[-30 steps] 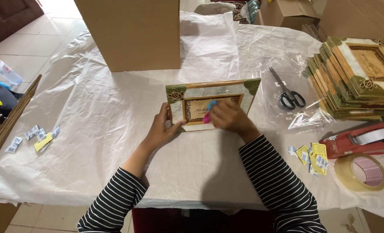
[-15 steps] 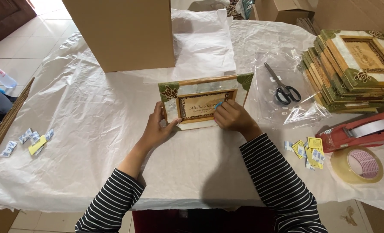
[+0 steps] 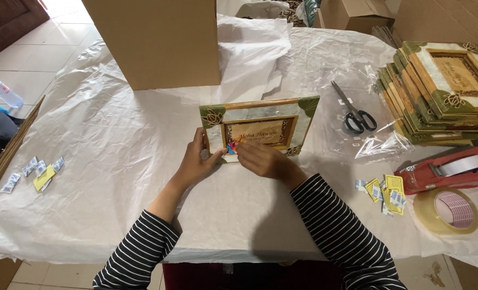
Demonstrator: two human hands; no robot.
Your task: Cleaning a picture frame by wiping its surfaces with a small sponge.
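Fingers of my left hand (image 3: 196,164) grasp the left edge of the picture frame (image 3: 259,129), thumb on its front. My right hand (image 3: 263,159) pinches a small colourful piece (image 3: 231,147) at its lower edge. It lies at frame centre on the desk (image 3: 115,161), long axis running left to right, slightly tilted, green corners up. Scissors (image 3: 355,110) lie to its right.

head-worn view, looking down, near table (image 3: 115,161)

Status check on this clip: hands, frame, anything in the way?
Left hand grips the picture frame at its left edge. Right hand pinches a small colourful piece against it. Scissors lie apart.
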